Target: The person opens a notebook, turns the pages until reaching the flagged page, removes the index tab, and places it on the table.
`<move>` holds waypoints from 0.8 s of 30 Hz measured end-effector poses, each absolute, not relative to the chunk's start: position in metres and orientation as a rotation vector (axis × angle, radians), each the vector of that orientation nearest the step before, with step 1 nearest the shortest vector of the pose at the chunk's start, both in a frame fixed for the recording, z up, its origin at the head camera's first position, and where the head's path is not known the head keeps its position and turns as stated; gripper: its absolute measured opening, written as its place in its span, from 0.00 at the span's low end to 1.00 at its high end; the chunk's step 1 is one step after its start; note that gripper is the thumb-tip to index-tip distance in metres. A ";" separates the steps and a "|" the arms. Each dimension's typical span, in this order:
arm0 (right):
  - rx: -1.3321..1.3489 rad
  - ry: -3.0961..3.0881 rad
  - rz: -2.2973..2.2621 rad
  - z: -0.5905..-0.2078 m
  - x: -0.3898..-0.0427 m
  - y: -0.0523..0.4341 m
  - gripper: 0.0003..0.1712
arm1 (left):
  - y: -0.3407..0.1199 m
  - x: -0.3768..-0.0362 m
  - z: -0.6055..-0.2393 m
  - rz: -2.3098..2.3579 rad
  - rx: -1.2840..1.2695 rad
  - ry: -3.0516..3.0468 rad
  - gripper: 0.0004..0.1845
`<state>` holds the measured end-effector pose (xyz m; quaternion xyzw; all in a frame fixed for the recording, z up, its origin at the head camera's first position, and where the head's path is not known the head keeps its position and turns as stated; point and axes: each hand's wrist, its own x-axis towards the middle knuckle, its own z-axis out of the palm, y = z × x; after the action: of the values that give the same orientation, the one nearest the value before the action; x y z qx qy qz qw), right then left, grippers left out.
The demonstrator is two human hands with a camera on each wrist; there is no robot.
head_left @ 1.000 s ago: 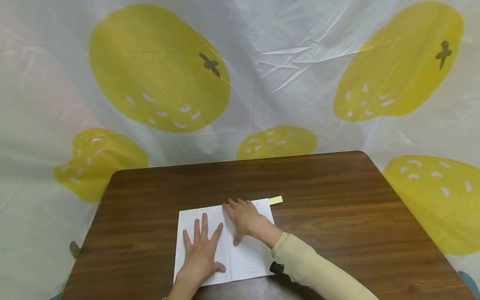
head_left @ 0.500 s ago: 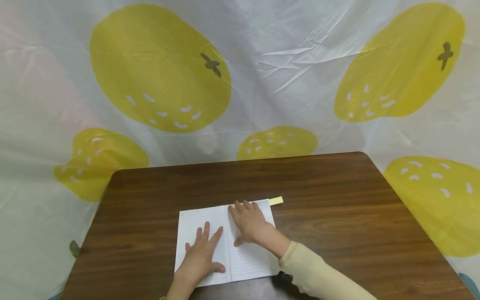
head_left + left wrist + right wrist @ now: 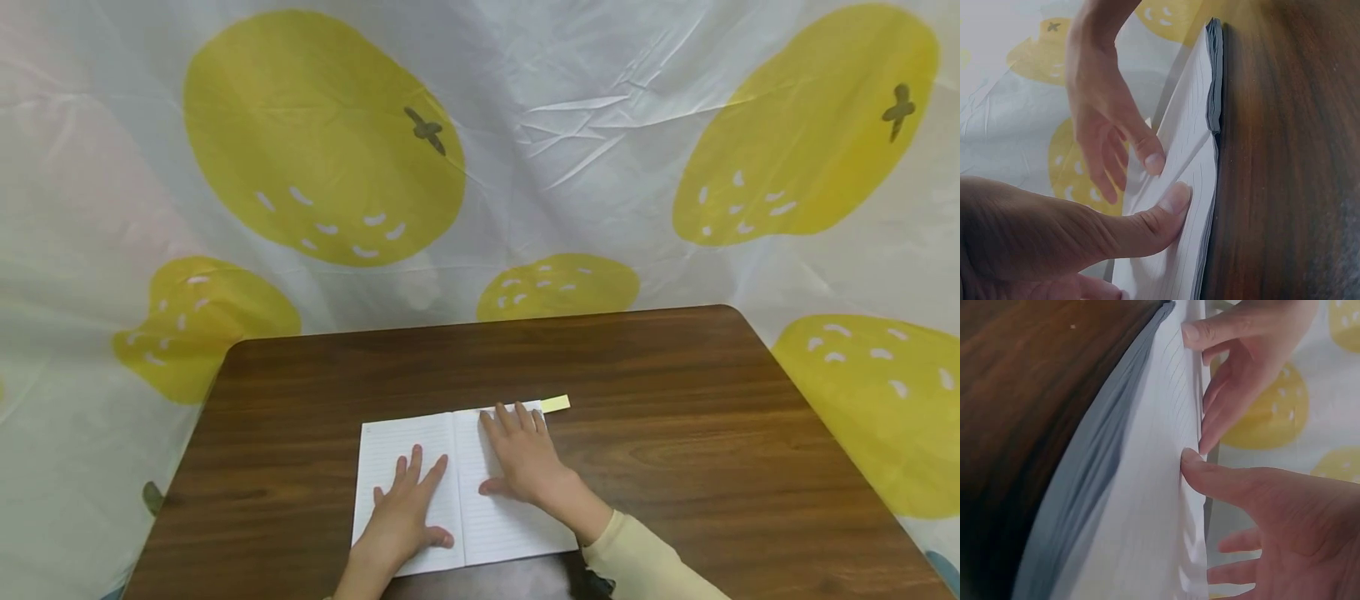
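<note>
An open lined notebook [image 3: 498, 529] lies on the brown wooden table, its white pages spread to both sides of the centre fold. My left hand [image 3: 401, 517] rests on the left page with fingers spread and thumb pointing toward the fold. On the right page lies my right hand [image 3: 528, 462], fingers straight and reaching up near the top edge. Both thumbs touch the paper in the left wrist view, where the left thumb [image 3: 1157, 222] presses near the fold. The stacked page edges [image 3: 1094, 469] show bluish in the right wrist view. Neither hand grips anything.
A pale yellow paper tab [image 3: 556, 404] sticks out past the notebook's upper right corner. The wooden table [image 3: 712, 417] reaches back to a white curtain [image 3: 555, 183] printed with large yellow fruit. A dark object partly shows under the right sleeve [image 3: 648, 562].
My right hand has slid rightward across the right page, from beside the fold toward the outer edge. My left hand has drawn slightly down the left page. The notebook stays put.
</note>
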<state>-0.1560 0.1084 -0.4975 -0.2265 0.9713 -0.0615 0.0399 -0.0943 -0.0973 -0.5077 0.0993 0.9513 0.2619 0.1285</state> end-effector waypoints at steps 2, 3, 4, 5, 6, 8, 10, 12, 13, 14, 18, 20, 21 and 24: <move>-0.664 2.975 -0.198 -0.499 -0.156 0.113 0.60 | -0.097 -0.094 -0.508 0.768 0.288 2.763 0.55; -0.651 2.974 -0.200 -0.500 -0.156 0.115 0.60 | -0.097 -0.094 -0.508 0.767 0.289 2.763 0.55; -0.637 2.972 -0.210 -0.501 -0.155 0.117 0.60 | -0.097 -0.094 -0.508 0.767 0.290 2.764 0.55; -0.628 2.974 -0.226 -0.501 -0.155 0.119 0.60 | -0.098 -0.094 -0.508 0.766 0.291 2.765 0.55; -0.619 2.976 -0.243 -0.501 -0.155 0.121 0.60 | -0.098 -0.094 -0.508 0.765 0.293 2.765 0.55; -0.601 2.981 -0.284 -0.500 -0.155 0.125 0.60 | -0.098 -0.094 -0.508 0.762 0.294 2.765 0.55; -0.580 2.986 -0.329 -0.500 -0.155 0.128 0.61 | -0.098 -0.094 -0.508 0.764 0.293 2.766 0.55; -0.565 3.001 -0.365 -0.500 -0.154 0.132 0.62 | -0.098 -0.094 -0.508 0.770 0.289 2.763 0.55; -0.562 3.013 -0.382 -0.501 -0.154 0.134 0.63 | -0.098 -0.093 -0.507 0.772 0.288 2.763 0.55; -0.562 3.026 -0.398 -0.501 -0.153 0.136 0.64 | -0.098 -0.094 -0.507 0.774 0.286 2.762 0.55; -0.588 3.090 -0.505 -0.505 -0.151 0.143 0.65 | -0.098 -0.094 -0.508 0.789 0.282 2.760 0.55; -0.591 3.101 -0.585 -0.508 -0.150 0.147 0.64 | -0.098 -0.094 -0.508 0.791 0.283 2.761 0.55; -0.587 3.101 -0.628 -0.509 -0.149 0.148 0.64 | -0.099 -0.094 -0.508 0.791 0.284 2.762 0.55; -0.556 3.086 -0.742 -0.512 -0.147 0.153 0.62 | -0.099 -0.095 -0.509 0.786 0.286 2.764 0.56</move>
<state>-0.1468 0.1534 -0.5116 -0.1724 0.9569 -0.2300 -0.0404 -0.0947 -0.0990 -0.5093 0.0984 0.9495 0.2699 0.1266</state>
